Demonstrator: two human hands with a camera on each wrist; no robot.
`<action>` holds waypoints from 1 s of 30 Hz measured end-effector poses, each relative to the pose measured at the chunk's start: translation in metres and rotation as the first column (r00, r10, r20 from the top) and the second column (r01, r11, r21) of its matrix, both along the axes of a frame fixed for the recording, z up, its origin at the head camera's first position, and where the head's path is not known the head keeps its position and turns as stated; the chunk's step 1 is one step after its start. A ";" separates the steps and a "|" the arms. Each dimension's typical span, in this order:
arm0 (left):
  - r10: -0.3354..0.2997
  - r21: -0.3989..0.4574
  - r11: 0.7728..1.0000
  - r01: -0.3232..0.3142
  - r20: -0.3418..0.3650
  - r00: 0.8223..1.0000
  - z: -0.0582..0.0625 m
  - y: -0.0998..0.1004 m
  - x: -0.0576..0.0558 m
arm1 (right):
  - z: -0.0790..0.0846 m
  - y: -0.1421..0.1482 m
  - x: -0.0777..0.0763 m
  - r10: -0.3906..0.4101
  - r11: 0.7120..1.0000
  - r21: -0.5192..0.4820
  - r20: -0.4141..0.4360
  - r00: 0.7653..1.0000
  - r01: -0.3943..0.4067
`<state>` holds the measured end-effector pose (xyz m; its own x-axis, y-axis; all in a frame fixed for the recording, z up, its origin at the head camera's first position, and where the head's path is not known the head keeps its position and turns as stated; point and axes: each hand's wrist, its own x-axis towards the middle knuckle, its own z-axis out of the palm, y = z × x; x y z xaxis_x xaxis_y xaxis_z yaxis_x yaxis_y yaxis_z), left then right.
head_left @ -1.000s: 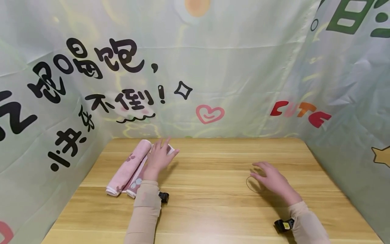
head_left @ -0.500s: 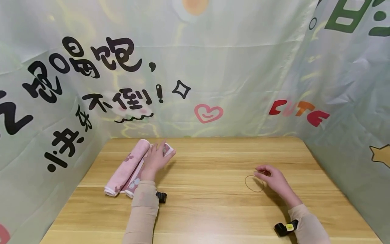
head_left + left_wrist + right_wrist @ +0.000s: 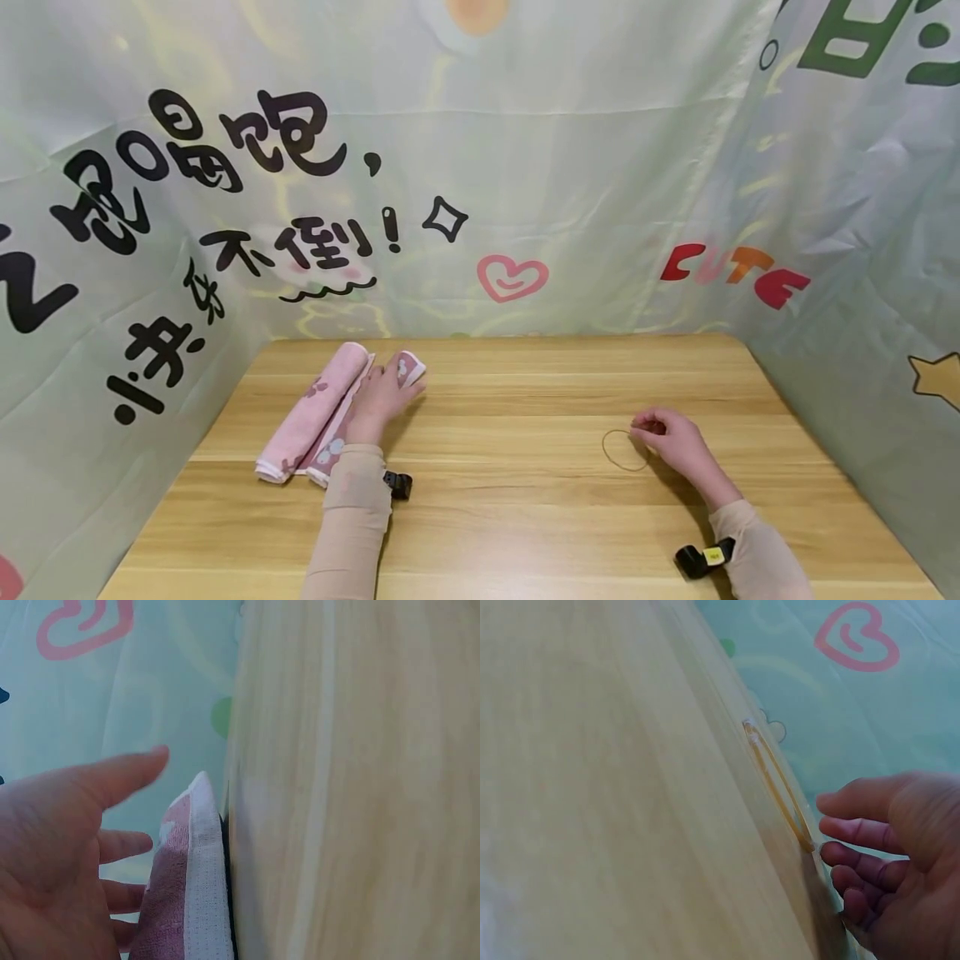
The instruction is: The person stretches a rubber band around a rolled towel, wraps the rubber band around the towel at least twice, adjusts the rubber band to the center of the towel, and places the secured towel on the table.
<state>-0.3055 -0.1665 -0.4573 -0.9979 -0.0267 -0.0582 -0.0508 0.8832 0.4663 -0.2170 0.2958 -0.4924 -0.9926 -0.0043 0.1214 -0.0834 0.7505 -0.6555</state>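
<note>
A pink towel (image 3: 315, 412) lies at the left of the table, one side rolled up and a darker, patterned part beside the roll. Over that darker part rests my left hand (image 3: 378, 398). In the left wrist view its thumb stands apart from the towel's white-edged corner (image 3: 206, 847), and the other fingers reach behind the cloth. At the right, a thin yellowish rubber band (image 3: 603, 447) lies in a loop on the table. My right hand (image 3: 675, 442) is at its far right side, fingers loosely bent. The right wrist view shows the fingertips (image 3: 828, 851) right beside the band's end, not closed round it.
The wooden table (image 3: 510, 517) has a printed cloth backdrop (image 3: 585, 183) along its back and sides. A small black camera is strapped at each wrist, the left one (image 3: 399, 485) and the right one (image 3: 701, 560).
My left fingers have drawn in and lowered over the towel's darker part, uncovering its far corner. My right hand has shifted slightly right and toward me, its fingers drawing together beside the rubber band.
</note>
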 end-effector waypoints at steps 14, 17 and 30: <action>0.008 -0.026 1.000 -0.008 -0.016 1.000 -0.001 -0.001 0.000 | 0.000 -0.001 0.001 0.023 0.992 0.128 -0.027 0.999 -0.019; 0.009 -0.029 1.000 -0.009 -0.008 1.000 -0.001 0.000 0.000 | 0.001 -0.002 0.001 0.016 0.990 0.137 -0.022 1.000 -0.013; 0.002 -0.052 0.999 -0.003 -0.019 1.000 -0.003 0.000 0.000 | 0.001 -0.005 0.001 0.044 0.985 0.173 -0.072 0.996 -0.031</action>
